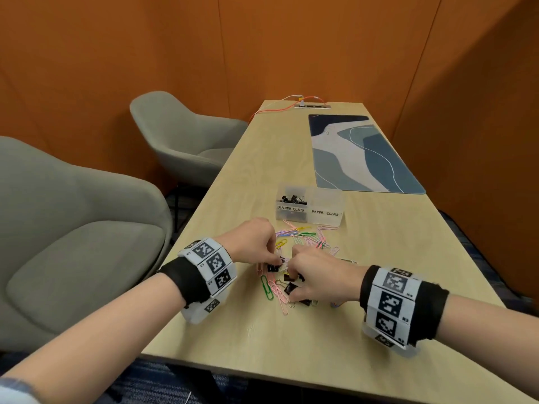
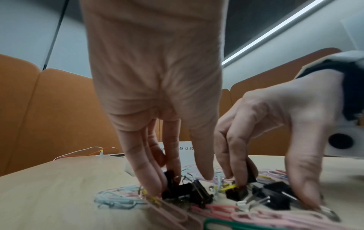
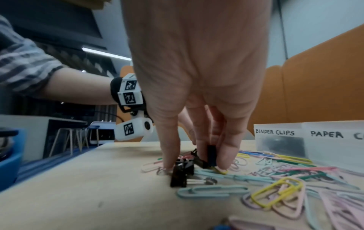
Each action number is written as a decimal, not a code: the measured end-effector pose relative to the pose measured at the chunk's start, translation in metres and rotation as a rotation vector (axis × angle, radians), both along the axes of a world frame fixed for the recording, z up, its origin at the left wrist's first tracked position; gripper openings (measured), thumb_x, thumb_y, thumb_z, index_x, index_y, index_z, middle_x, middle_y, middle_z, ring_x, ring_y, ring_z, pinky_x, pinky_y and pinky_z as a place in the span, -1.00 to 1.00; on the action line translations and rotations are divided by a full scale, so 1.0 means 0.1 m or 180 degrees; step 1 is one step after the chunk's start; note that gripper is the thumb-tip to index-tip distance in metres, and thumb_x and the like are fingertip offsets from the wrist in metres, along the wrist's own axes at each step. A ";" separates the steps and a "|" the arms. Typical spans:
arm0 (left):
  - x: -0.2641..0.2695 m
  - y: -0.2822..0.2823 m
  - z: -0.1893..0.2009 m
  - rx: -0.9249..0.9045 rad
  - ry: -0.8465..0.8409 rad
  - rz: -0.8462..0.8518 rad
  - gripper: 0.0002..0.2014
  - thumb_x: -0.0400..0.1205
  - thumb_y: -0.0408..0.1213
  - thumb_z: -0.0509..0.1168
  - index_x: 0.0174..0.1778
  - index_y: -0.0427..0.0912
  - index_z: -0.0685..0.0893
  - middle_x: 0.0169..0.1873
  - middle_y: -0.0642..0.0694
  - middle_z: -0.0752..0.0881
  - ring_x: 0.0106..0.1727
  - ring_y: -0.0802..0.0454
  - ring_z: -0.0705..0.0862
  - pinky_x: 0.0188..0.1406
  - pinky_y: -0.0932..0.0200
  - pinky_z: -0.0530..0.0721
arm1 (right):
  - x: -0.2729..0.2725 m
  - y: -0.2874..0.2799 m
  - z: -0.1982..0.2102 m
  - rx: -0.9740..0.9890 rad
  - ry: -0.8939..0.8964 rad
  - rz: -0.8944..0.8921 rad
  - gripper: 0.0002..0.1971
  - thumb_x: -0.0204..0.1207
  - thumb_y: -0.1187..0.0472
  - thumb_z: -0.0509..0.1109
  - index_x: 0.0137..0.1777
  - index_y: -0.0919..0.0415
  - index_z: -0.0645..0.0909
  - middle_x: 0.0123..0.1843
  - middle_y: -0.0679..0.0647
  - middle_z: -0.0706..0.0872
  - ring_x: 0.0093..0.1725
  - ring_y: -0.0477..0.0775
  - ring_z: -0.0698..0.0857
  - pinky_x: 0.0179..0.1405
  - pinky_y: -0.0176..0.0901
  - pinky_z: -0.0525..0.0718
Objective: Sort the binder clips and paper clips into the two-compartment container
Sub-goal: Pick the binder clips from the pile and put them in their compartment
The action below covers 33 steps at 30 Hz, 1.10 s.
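On the table before the two-compartment container, both hands, the left hand and right hand, pinch black binder clips in the tangled pile of paper clips, so a snagged paper clip could ride into the binder-clip side.

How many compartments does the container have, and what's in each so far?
2. The left compartment, labelled BINDER CLIPS, holds a few black binder clips. The right compartment, labelled PAPER CLIPS, looks empty, though its frosted wall may hide something.
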State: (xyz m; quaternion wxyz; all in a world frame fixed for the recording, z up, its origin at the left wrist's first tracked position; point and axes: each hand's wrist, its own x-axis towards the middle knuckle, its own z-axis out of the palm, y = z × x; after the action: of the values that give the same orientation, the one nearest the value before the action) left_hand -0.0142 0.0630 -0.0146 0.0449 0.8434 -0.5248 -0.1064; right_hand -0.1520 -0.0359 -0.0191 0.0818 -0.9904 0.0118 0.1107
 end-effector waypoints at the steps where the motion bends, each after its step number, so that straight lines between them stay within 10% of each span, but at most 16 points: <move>1: -0.01 -0.01 0.00 0.0034 -0.0023 -0.0014 -0.69 0.44 -0.04 0.48 -0.16 -0.25 0.81 -0.09 -0.18 0.67 -0.15 0.01 0.53 -0.21 0.25 0.45 | 0.00 0.01 -0.01 -0.0041 -0.0027 0.0010 -0.65 0.38 0.05 0.47 -0.07 0.39 0.68 0.00 0.18 0.51 -0.03 0.24 0.58 -0.07 0.00 0.60; 5: -0.01 -0.04 -0.01 0.0132 -0.0042 -0.0071 -0.76 0.40 -0.15 0.53 -0.12 -0.22 0.78 -0.09 -0.09 0.55 0.02 -0.07 0.64 -0.15 0.23 0.49 | 0.03 0.03 -0.03 0.0063 -0.0156 -0.0022 -0.79 0.43 0.23 0.38 -0.06 0.39 0.64 -0.04 0.12 0.43 -0.12 0.16 0.48 -0.18 -0.11 0.46; 17: 0.14 -0.05 0.07 0.0053 0.0460 -0.0167 -0.84 0.45 -0.36 0.41 -0.40 -0.04 0.64 -0.35 -0.01 0.71 -0.31 0.12 0.65 -0.24 0.29 0.58 | 0.06 -0.20 -0.03 0.1103 -0.0168 -0.0331 -0.86 0.37 0.35 0.45 -0.08 0.24 0.72 -0.17 -0.03 0.68 -0.29 -0.23 0.51 -0.35 -0.58 0.42; 24: 0.27 -0.04 0.24 -0.0053 0.1104 0.0112 -0.90 0.47 -0.39 0.43 -0.32 -0.14 0.69 -0.30 -0.11 0.78 -0.52 0.25 0.71 -0.40 0.48 0.64 | 0.08 -0.37 0.09 0.1580 -0.0021 -0.0826 -0.78 0.30 0.46 0.47 -0.18 0.13 0.73 -0.48 -0.17 0.58 -0.42 -0.14 0.59 -0.57 -0.54 0.46; 29: 0.38 -0.11 0.42 -0.0346 0.1379 0.0301 -0.89 0.47 -0.46 0.43 -0.34 -0.21 0.68 -0.29 -0.17 0.77 -0.53 0.29 0.73 -0.45 0.49 0.64 | 0.23 -0.54 0.22 0.1875 -0.0349 -0.1227 -0.75 0.36 0.54 0.34 -0.24 0.16 0.69 -0.40 0.03 0.67 -0.42 -0.03 0.66 -0.24 -0.17 0.67; 33: 0.52 -0.36 0.55 -0.0787 0.1415 0.0528 -0.84 0.49 -0.47 0.42 -0.36 -0.18 0.65 -0.37 -0.10 0.74 -0.51 0.25 0.72 -0.47 0.51 0.66 | 0.60 -0.77 0.34 0.2089 -0.1229 -0.1816 -0.82 0.44 0.48 0.36 -0.18 0.22 0.71 -0.29 0.08 0.72 -0.39 -0.02 0.69 -0.36 -0.34 0.67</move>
State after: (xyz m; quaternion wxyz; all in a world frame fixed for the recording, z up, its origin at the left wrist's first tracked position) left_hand 0.0379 0.0272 0.0409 0.2703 0.8275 -0.4402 -0.2201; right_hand -0.0917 -0.1131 0.0149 0.4182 -0.8719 0.2323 -0.1043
